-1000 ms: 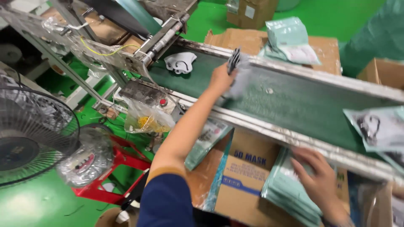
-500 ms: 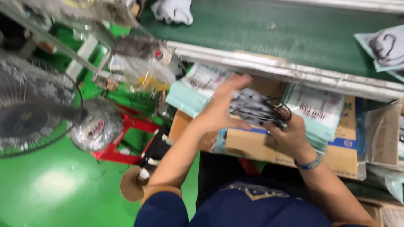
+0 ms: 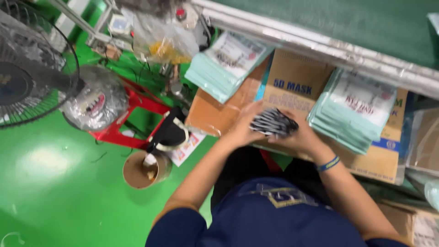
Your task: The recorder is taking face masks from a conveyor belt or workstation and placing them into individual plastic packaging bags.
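Black-and-white patterned masks (image 3: pixel 273 123), gathered in a small bundle, were clamped between the left hand (image 3: pixel 242 129) and right hand (image 3: pixel 299 137), fingers closed around both ends to keep the stack squared. The bundle sat over a cardboard box (image 3: pixel 292 84), beside stacked pale-green packets (image 3: pixel 359 110), below the conveyor rail (image 3: pixel 320 45).

Two stacks of pale green flat packets (image 3: pixel 228 64) (image 3: pixel 359 110) are showing at upper centre and right; one round wire fan (image 3: pixel 32 68) is standing upper left.
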